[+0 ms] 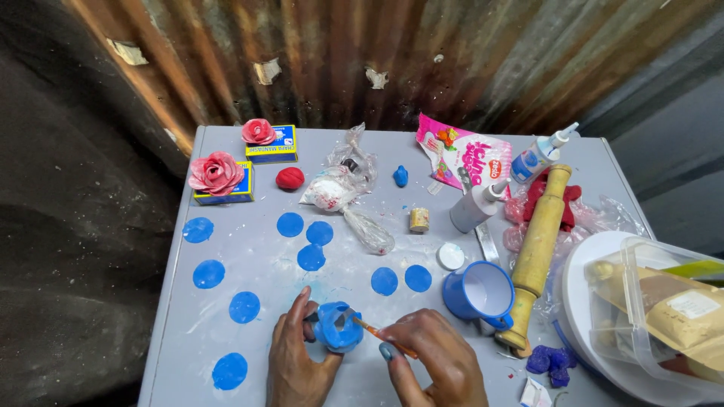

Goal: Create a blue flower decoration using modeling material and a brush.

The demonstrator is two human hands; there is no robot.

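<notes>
Blue clay flower, part-formed, under brush at near centre of counter.
Left hand grip closed round blue clay flower; right hand grip pinched on thin orange brush, tip at petals. Best worked lightly, flower held steady. Blue clay discs beyond; blue cup, rolling pin right.

The blue clay flower is a small cupped shape of curled, overlapping petals, bright blue and smooth, standing just above the grey tabletop near its front edge. Its open centre faces up and shows a pale smear inside. The left fingers touch its left side and underside. The brush is thin, with an orange handle lying slanted from lower right to upper left; its tip rests at the flower's right rim, the handle pinched in the right fingers.
</notes>
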